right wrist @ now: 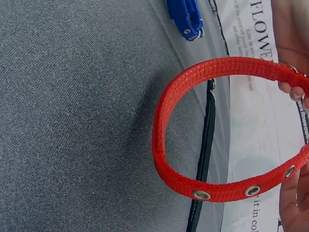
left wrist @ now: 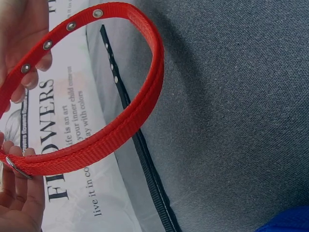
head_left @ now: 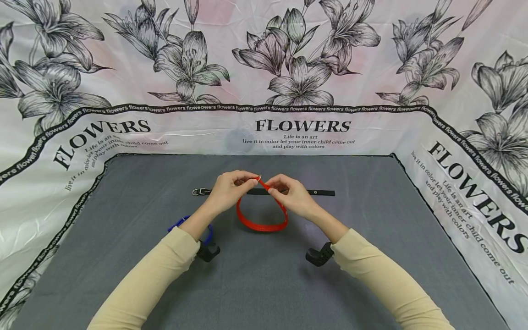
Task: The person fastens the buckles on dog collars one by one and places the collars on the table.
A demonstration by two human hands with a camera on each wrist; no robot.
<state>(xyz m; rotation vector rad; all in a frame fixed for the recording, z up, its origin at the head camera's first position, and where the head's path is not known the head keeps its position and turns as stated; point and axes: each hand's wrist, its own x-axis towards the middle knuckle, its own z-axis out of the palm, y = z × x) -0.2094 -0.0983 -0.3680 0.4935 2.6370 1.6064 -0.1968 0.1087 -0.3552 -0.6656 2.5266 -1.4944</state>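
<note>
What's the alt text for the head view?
A person's left grip and right grip pinch a looped red woven strap above grey cloth. A straight black strap with metal buckle lies beyond; the left forearm partly hides a curved blue strap.

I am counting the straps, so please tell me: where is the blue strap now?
In the head view, the blue strap lies on the gray cloth, left of the red strap, partly hidden by the left forearm.

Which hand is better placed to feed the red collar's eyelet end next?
Likely the right hand: it holds the red collar on the side with eyelets, while the left hand pinches near the metal ring and could steady it.
</note>
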